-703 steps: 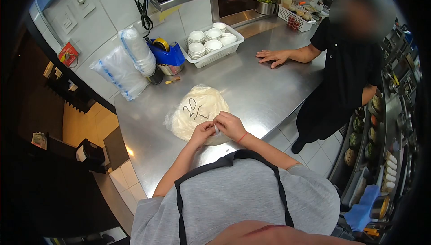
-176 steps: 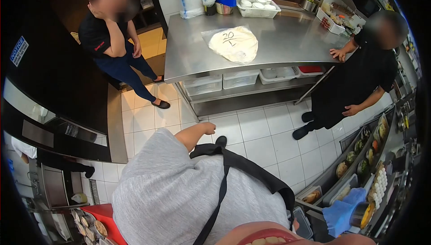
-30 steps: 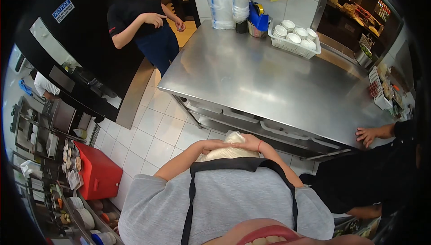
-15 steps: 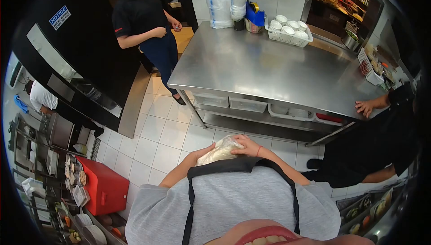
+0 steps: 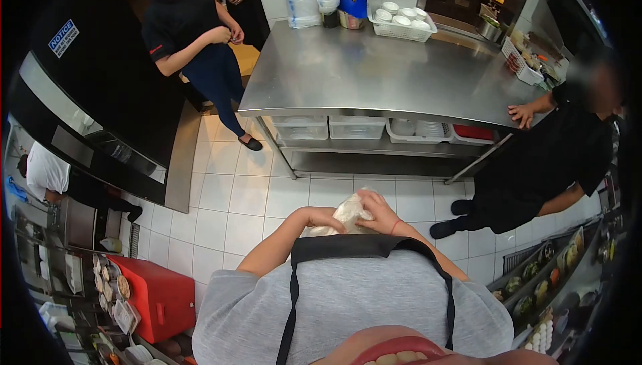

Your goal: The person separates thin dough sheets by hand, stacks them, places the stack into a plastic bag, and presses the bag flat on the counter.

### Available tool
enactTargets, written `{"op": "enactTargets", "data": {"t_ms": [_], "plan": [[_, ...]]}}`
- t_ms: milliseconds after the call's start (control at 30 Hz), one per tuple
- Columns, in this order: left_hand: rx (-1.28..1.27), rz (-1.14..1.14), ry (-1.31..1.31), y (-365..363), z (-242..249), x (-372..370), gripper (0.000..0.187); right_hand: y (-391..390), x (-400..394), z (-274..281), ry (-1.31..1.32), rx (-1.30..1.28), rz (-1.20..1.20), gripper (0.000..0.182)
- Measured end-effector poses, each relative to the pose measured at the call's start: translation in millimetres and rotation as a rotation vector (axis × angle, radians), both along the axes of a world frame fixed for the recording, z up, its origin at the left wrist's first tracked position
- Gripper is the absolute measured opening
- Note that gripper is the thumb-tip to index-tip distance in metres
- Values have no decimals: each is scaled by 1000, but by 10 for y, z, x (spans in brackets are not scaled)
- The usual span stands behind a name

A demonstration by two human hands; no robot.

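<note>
Close in front of my chest I hold a clear plastic bag [image 5: 350, 212] with something pale and cream-coloured in it. What the contents are I cannot make out. My right hand [image 5: 378, 212], a thin red string round its wrist, grips the bag's upper right side with curled fingers. On the left, my left hand [image 5: 322, 218] bends over the bag and presses its thumb side to it. The black apron's top edge [image 5: 344, 247] covers the lower part of the bag.
A steel table [image 5: 374, 74] stands ahead, with a white basket of cups [image 5: 402, 22] on it. One person [image 5: 197, 44] stands left of it; another [image 5: 548, 144] leans a hand on its right end. A red cooler [image 5: 157, 298] sits at lower left.
My left hand has shifted right and bent further over the bag, which now looks more bunched. The view has tilted and shifted right. The person at right has come further into view.
</note>
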State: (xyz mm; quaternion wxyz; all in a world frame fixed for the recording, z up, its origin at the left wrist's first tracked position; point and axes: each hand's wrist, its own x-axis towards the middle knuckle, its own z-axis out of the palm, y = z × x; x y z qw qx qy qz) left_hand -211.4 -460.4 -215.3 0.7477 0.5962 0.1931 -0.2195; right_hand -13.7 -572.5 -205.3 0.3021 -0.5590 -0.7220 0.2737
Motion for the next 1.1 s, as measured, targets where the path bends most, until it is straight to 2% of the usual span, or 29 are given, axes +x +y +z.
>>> {"op": "enactTargets", "data": {"t_ms": [67, 133, 167, 233, 267, 333, 367, 433, 467, 533, 567, 600, 667, 700, 767, 900, 1000, 1067, 1100], "plan": [[78, -61, -11, -52, 159, 92, 54, -117, -39, 307, -56, 18, -70, 48], [158, -116, -17, -103, 270, 204, 49, -165, -98, 647, -444, 127, -22, 69], [224, -167, -64, -136, 284, 264, 50, -158, -91, 646, -444, 130, -22, 69], [319, -237, -154, -199, 326, 385, 52, -124, -45, 593, -555, -258, 169, 67], [323, -234, -158, -236, 335, 431, 52, -83, -4, 582, -560, -254, 171, 67], [267, -112, -31, -341, 339, 559, 54, -24, 122, 549, -540, -561, 195, 57], [268, -109, -39, -400, 284, 618, 54, -36, 202, 488, -549, -561, 195, 57], [289, 33, -77, -524, 36, 728, 56, -56, 373, 329, -589, -608, 291, 45], [307, 31, -292, -619, -106, 795, 51, -105, 451, 219, -595, -604, 289, 45], [292, -103, -197, -747, -161, 985, 44, -264, 564, 14, -570, -674, 260, 39], [378, -109, -68, -820, 46, 1072, 41, -343, 594, 109, -586, -678, 237, 39], [379, -107, -64, -825, 36, 1156, 41, -394, 638, 74, -585, -675, 241, 39], [624, -261, -70, -853, -31, 1287, 47, -490, 759, -47, -560, -643, 189, 39], [620, -261, -65, -898, -62, 1316, 47, -521, 812, -98, -517, -639, 168, 38], [818, -162, -21, -958, -109, 1369, 55, -553, 886, -135, -547, -622, 195, 37], [833, -96, 85, -1009, -351, 1469, 61, -596, 932, 68, -581, -606, 250, 36], [796, -188, 33, -997, -566, 1456, 60, -609, 1020, -234, -532, -594, 289, 36], [556, -136, -66, -1023, -833, 1380, 53, -612, 1012, -461, -514, -663, 282, 38], [555, -132, -62, -1555, -1111, 1056, 53, -618, 996, -566, -495, -732, 268, 41]]}}
